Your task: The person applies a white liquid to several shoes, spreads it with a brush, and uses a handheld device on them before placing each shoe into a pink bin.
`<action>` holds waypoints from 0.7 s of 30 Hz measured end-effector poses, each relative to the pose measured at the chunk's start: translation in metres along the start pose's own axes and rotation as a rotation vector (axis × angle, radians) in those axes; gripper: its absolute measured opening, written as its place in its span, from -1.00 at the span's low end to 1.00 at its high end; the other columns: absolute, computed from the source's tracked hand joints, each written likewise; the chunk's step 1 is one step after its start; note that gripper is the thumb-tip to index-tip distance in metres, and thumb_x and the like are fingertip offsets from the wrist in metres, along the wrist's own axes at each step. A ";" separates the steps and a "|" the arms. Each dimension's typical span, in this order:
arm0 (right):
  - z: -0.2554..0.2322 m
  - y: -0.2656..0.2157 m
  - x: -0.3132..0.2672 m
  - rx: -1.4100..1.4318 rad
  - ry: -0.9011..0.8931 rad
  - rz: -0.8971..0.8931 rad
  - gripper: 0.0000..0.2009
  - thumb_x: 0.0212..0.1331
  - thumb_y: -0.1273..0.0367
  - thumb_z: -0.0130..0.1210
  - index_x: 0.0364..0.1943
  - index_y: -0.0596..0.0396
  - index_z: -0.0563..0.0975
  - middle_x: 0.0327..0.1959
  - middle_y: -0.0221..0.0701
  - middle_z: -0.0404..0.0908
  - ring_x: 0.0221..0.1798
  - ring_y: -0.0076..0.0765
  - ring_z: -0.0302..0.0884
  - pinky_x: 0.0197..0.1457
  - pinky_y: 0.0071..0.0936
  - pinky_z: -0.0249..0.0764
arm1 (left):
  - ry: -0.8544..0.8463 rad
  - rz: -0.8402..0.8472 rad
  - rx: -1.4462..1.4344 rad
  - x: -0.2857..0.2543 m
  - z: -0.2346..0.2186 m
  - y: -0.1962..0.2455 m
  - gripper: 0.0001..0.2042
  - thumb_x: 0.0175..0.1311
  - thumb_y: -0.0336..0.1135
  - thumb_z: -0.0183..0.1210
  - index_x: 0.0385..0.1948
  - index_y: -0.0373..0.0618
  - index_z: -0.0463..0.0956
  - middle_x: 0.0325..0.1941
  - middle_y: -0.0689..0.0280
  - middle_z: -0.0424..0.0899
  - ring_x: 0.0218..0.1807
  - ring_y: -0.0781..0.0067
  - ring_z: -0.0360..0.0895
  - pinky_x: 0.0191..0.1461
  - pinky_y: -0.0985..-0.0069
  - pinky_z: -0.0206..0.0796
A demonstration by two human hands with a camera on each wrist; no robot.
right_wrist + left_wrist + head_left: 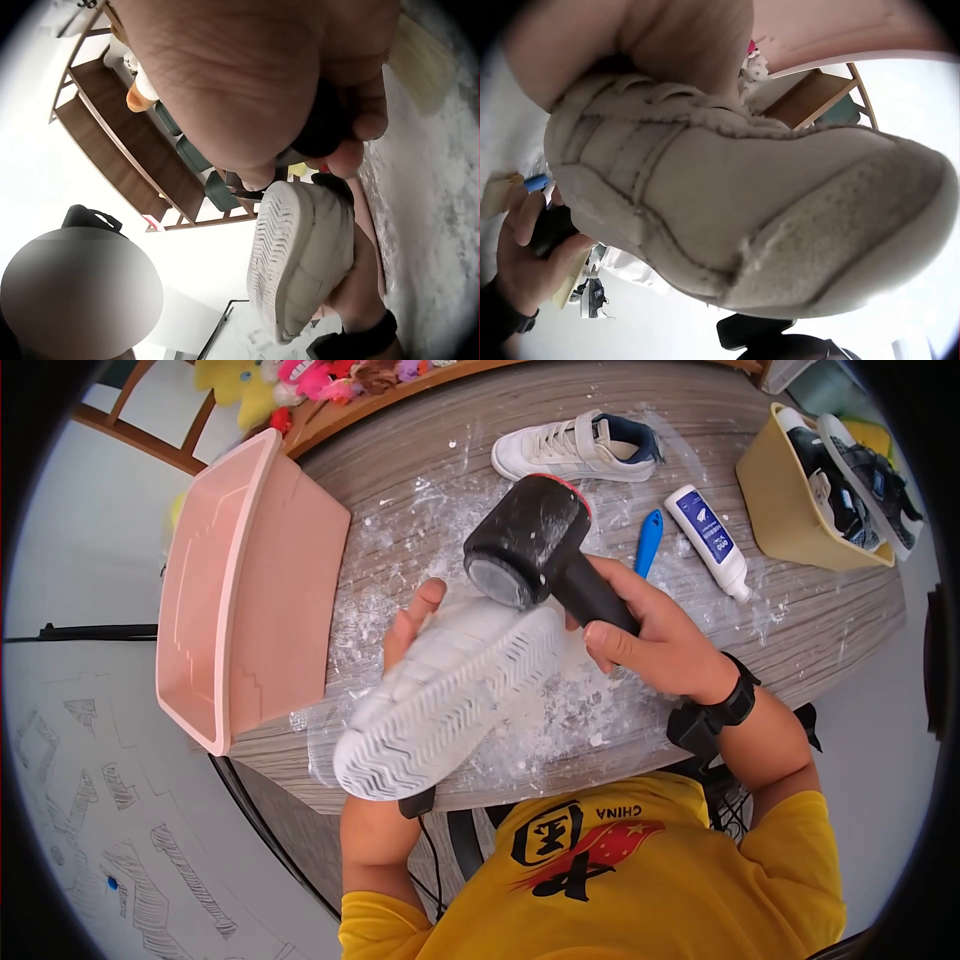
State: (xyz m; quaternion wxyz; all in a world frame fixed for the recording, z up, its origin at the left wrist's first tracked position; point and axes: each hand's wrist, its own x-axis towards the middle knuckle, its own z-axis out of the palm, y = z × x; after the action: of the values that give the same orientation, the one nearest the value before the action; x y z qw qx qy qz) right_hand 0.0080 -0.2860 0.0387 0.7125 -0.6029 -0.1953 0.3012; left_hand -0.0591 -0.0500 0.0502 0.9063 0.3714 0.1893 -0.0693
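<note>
A white shoe [430, 705] is tilted with its zigzag-patterned sole toward the head camera. My left hand [413, 622] grips it from behind; its fingers show past the far edge, the rest is hidden. In the left wrist view the shoe's upper [705, 195] fills the middle. My right hand [655, 630] holds a black dryer-like device [530, 540] by its handle, its round head over the shoe's heel end. In the right wrist view my right hand [240, 82] covers much of the device, and the shoe [300, 247] shows below.
A pink bin [285, 590] stands at the left. A second white shoe [575, 448] lies at the back, near a blue-handled brush [649, 543] and a white bottle [708, 538]. At the right, a yellow bin [790, 510] holds shoes. White residue marks the wooden table [420, 420].
</note>
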 end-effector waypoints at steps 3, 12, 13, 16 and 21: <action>0.001 0.001 0.001 -0.123 0.013 -0.097 -0.44 0.30 0.38 0.19 0.34 0.17 0.26 -0.01 -0.42 0.48 -0.09 -0.59 0.45 -0.01 -0.56 0.44 | -0.174 0.005 0.029 0.016 -0.012 -0.003 -0.24 0.29 0.22 0.02 0.40 -0.10 0.11 0.28 -0.05 0.41 0.21 0.03 0.52 0.26 0.12 0.41; -0.004 0.006 0.001 -0.086 0.024 -0.157 -0.45 0.21 0.53 0.21 0.30 0.19 0.29 0.10 -0.33 0.49 0.13 -0.50 0.47 0.21 -0.49 0.40 | -0.397 -0.059 -0.250 0.010 -0.023 0.003 -0.57 0.37 0.08 0.06 0.08 0.02 0.33 -0.02 0.11 0.59 0.05 0.10 0.61 0.06 0.20 0.54; -0.004 0.005 0.001 -0.075 0.022 -0.153 -0.45 0.21 0.54 0.20 0.29 0.19 0.30 0.10 -0.33 0.50 0.13 -0.49 0.48 0.21 -0.48 0.40 | -0.407 -0.025 -0.269 0.010 -0.022 0.003 -0.63 0.39 0.06 0.05 0.02 0.04 0.34 -0.06 0.15 0.60 0.01 0.12 0.61 0.03 0.22 0.55; -0.006 0.004 0.001 -0.104 0.012 -0.131 -0.45 0.21 0.53 0.21 0.28 0.20 0.29 0.06 -0.32 0.53 0.13 -0.46 0.51 0.20 -0.46 0.43 | -0.445 0.123 -0.326 0.013 -0.017 0.000 -0.72 0.43 0.04 0.03 -0.12 0.08 0.34 -0.14 0.25 0.61 -0.05 0.19 0.62 -0.03 0.26 0.55; -0.003 0.006 0.001 -0.075 -0.021 -0.081 -0.46 0.21 0.50 0.23 0.26 0.19 0.28 0.01 -0.32 0.57 0.10 -0.47 0.51 0.15 -0.47 0.45 | -0.427 0.151 -0.309 0.006 -0.013 0.013 -0.69 0.41 0.10 0.05 -0.15 0.08 0.34 -0.12 0.28 0.62 0.00 0.25 0.60 0.05 0.29 0.50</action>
State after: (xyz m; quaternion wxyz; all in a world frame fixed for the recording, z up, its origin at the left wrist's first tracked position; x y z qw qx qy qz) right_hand 0.0098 -0.2871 0.0317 0.6989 -0.6175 -0.2381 0.2710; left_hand -0.0542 -0.0314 0.0481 0.9742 0.2189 -0.0261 -0.0484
